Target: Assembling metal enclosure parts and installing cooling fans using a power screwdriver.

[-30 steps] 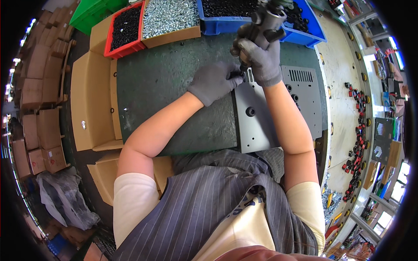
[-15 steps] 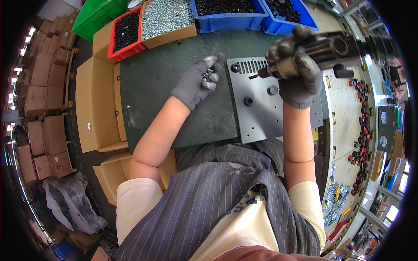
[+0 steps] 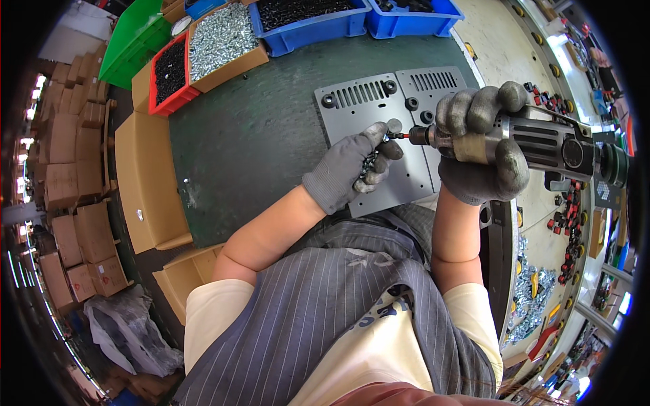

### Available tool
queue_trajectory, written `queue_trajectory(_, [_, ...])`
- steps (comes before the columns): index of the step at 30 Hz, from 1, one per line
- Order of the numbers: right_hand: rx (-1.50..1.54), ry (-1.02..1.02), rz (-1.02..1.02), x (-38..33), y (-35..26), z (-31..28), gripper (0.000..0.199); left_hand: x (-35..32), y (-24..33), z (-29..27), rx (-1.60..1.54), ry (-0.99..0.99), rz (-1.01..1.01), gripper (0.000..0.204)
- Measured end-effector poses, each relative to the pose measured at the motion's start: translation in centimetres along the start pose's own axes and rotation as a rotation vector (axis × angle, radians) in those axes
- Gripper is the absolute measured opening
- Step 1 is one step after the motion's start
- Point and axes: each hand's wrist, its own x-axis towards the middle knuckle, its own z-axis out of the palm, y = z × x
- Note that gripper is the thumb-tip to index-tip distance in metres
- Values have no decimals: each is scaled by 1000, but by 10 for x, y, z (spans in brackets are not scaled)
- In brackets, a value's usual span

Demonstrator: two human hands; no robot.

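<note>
My right hand, in a grey glove with dark, worn fingers, grips a power screwdriver held level, its bit pointing left. My gloved left hand is closed on several small screws in its curled fingers. Its thumb and forefinger pinch a small screw at the tip of the bit. Both hands are above a grey slotted metal plate, which lies beside a second slotted plate. Black round rubber feet sit on the plates; my hands and the tool hide part of them.
Along the bench's far edge stand a red bin of black parts, a cardboard box of silver screws and blue bins of black parts. An open carton flanks the dark green bench top. A pale conveyor runs at the right.
My left hand has moved right to the bit's tip, now pinching a screw there. The screwdriver has come lower in the view. The view has shifted, bringing the second plate further into sight.
</note>
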Motion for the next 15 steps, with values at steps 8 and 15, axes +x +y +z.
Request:
queue_trajectory(8, [22, -34, -47, -12, -19, -19, 50, 16, -10, 15, 38, -55, -84, 40])
queue_trajectory(15, [228, 120, -14, -22, -27, -37, 51, 16, -9, 38, 629, -22, 76, 54])
